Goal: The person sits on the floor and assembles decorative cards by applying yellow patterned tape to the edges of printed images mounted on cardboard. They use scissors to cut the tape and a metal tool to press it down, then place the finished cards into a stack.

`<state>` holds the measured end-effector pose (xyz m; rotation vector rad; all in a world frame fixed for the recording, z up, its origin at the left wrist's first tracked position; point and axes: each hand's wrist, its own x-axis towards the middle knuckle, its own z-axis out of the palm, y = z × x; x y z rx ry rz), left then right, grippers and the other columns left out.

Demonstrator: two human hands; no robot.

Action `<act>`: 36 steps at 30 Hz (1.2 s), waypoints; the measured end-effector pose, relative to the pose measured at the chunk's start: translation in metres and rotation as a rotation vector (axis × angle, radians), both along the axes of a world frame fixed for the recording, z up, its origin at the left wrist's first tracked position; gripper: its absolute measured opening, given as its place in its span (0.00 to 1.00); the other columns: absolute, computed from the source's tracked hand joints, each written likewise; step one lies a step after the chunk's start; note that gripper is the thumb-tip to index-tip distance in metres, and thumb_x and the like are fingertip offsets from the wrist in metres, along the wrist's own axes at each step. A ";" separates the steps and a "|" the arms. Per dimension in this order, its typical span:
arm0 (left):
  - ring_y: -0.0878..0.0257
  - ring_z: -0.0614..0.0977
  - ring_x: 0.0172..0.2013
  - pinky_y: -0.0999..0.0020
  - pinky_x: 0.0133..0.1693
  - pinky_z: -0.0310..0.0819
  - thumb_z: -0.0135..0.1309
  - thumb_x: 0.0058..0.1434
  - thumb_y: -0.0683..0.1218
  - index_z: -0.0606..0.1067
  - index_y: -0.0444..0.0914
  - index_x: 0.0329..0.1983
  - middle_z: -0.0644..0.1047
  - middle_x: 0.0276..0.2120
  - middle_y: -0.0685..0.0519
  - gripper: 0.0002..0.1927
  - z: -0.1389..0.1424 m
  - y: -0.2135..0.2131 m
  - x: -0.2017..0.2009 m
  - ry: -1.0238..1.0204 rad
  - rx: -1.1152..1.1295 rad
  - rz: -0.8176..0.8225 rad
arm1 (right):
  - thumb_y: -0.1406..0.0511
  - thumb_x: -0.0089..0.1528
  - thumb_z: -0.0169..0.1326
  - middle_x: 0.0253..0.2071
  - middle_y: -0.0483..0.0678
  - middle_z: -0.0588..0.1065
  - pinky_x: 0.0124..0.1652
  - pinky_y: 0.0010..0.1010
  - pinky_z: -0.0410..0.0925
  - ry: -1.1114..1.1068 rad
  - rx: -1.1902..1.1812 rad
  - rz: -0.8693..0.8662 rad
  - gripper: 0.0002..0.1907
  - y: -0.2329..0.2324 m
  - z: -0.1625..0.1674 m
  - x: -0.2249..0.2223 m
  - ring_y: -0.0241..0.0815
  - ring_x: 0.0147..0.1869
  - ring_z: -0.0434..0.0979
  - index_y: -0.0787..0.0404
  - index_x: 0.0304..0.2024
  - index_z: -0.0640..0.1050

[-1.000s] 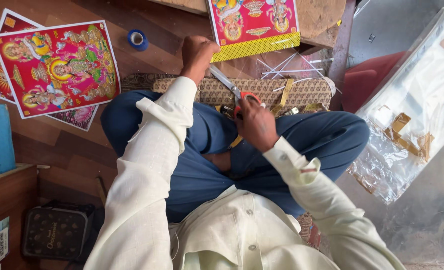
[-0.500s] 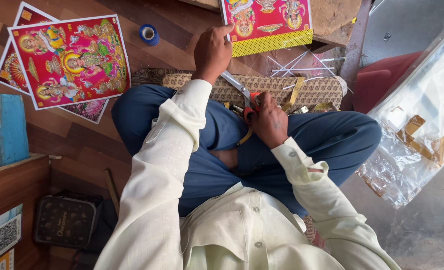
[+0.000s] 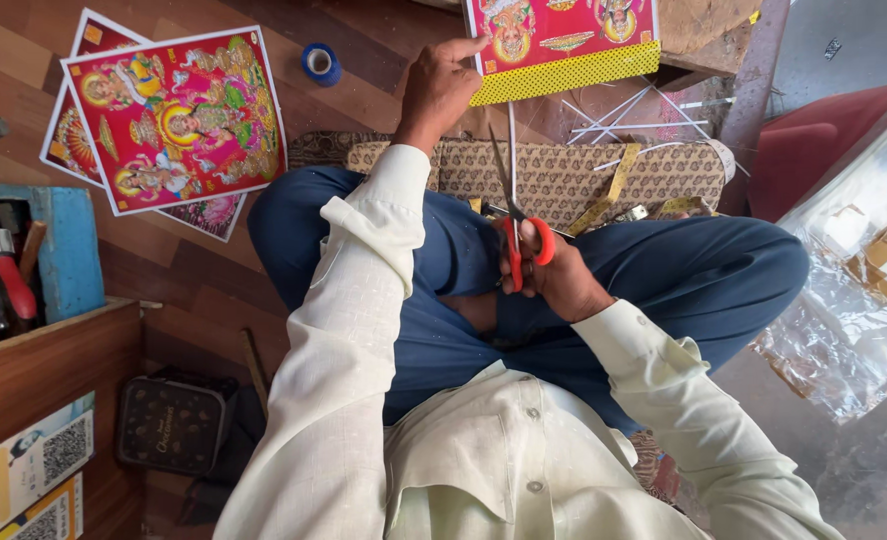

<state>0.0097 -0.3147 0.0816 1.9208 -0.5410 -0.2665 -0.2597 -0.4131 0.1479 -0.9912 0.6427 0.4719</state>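
— Looking down from the head camera, what has the right hand (image 3: 554, 270) got?

— It is closed through the orange handles of a pair of scissors (image 3: 514, 225), held over the lap of the blue trousers (image 3: 664, 270). The blades point far, toward a thin pale strip (image 3: 512, 130) that runs from the blade tips up to the print above.

— And the left hand (image 3: 439, 85)?

— Reaching far, arm stretched out in a pale sleeve (image 3: 354, 300). Its fingers pinch the near left corner of a red picture print (image 3: 564, 35) with a yellow dotted band along its near edge. That print lies at the far side of the scene, partly past the frame's top.

— What lies between the two hands?

— A patterned brown cushion (image 3: 564, 175) across the knees, with gold strips (image 3: 614, 185) and thin white offcuts (image 3: 614, 115) scattered on and beyond it.

— Anything to the left?

— On the wooden floor (image 3: 364, 40), a stack of red picture prints (image 3: 174, 120), well apart from the hands. A blue tape roll (image 3: 321, 63) sits just right of them. Nearer, at the left edge, a blue box (image 3: 64, 250) holds tools, and a dark tin (image 3: 174, 425) lies beside the person's hip.

— To the right?

— A clear plastic wrap (image 3: 864, 290) with brown scraps inside, next to a red seat (image 3: 814, 140).
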 end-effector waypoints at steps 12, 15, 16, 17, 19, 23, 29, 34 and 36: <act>0.69 0.79 0.24 0.70 0.33 0.78 0.52 0.51 0.39 0.79 0.46 0.59 0.85 0.31 0.55 0.29 -0.003 0.001 0.004 0.165 0.092 -0.007 | 0.50 0.64 0.56 0.28 0.43 0.74 0.19 0.19 0.56 -0.171 -0.109 -0.053 0.33 0.000 -0.012 0.056 0.33 0.24 0.74 0.63 0.64 0.72; 0.69 0.79 0.24 0.69 0.33 0.77 0.53 0.51 0.39 0.79 0.45 0.59 0.83 0.26 0.53 0.30 -0.002 0.001 0.003 0.164 0.074 -0.006 | 0.51 0.64 0.57 0.27 0.43 0.74 0.18 0.18 0.55 -0.178 -0.152 -0.063 0.32 0.003 -0.004 0.060 0.32 0.23 0.74 0.64 0.64 0.73; 0.69 0.80 0.24 0.69 0.34 0.77 0.53 0.51 0.39 0.79 0.45 0.59 0.83 0.27 0.54 0.30 -0.002 0.001 0.003 0.145 0.072 -0.002 | 0.51 0.64 0.58 0.27 0.43 0.74 0.18 0.18 0.55 -0.186 -0.143 -0.070 0.32 0.004 -0.003 0.060 0.32 0.23 0.74 0.64 0.64 0.73; 0.69 0.80 0.24 0.69 0.35 0.77 0.53 0.51 0.39 0.80 0.46 0.59 0.83 0.27 0.54 0.29 -0.002 0.001 0.003 0.126 0.070 0.002 | 0.52 0.63 0.58 0.27 0.43 0.74 0.18 0.18 0.55 -0.194 -0.134 -0.077 0.32 0.005 -0.002 0.061 0.32 0.22 0.73 0.63 0.64 0.73; 0.68 0.80 0.24 0.69 0.35 0.78 0.53 0.51 0.39 0.80 0.46 0.59 0.83 0.27 0.55 0.29 -0.002 0.001 0.003 0.134 0.064 0.003 | 0.53 0.63 0.59 0.27 0.43 0.74 0.18 0.17 0.55 -0.193 -0.136 -0.089 0.32 0.005 -0.002 0.061 0.32 0.22 0.74 0.64 0.63 0.73; 0.68 0.81 0.26 0.68 0.37 0.79 0.56 0.51 0.39 0.79 0.47 0.59 0.82 0.27 0.55 0.29 -0.004 0.001 0.003 0.124 0.069 0.007 | 0.56 0.63 0.61 0.27 0.45 0.75 0.17 0.18 0.55 -0.184 -0.113 -0.120 0.29 0.004 -0.008 0.060 0.34 0.21 0.74 0.68 0.60 0.73; 0.68 0.81 0.26 0.68 0.37 0.79 0.56 0.50 0.39 0.79 0.47 0.59 0.81 0.25 0.56 0.30 -0.006 0.000 0.004 0.148 0.065 0.008 | 0.59 0.61 0.63 0.26 0.44 0.74 0.18 0.18 0.55 -0.200 -0.092 -0.151 0.30 0.007 -0.014 0.058 0.33 0.21 0.73 0.66 0.62 0.73; 0.68 0.80 0.26 0.68 0.37 0.79 0.54 0.51 0.38 0.80 0.48 0.59 0.80 0.25 0.56 0.30 -0.004 -0.001 0.002 0.142 0.082 0.024 | 0.60 0.61 0.63 0.26 0.44 0.73 0.18 0.19 0.55 -0.206 -0.102 -0.158 0.31 0.009 -0.014 0.058 0.33 0.20 0.72 0.66 0.64 0.72; 0.67 0.79 0.26 0.68 0.36 0.78 0.54 0.51 0.38 0.80 0.48 0.59 0.80 0.25 0.55 0.30 -0.002 -0.001 0.002 0.138 0.101 0.025 | 0.59 0.61 0.62 0.26 0.44 0.74 0.18 0.18 0.55 -0.199 -0.121 -0.142 0.31 0.007 -0.014 0.058 0.32 0.20 0.72 0.66 0.63 0.73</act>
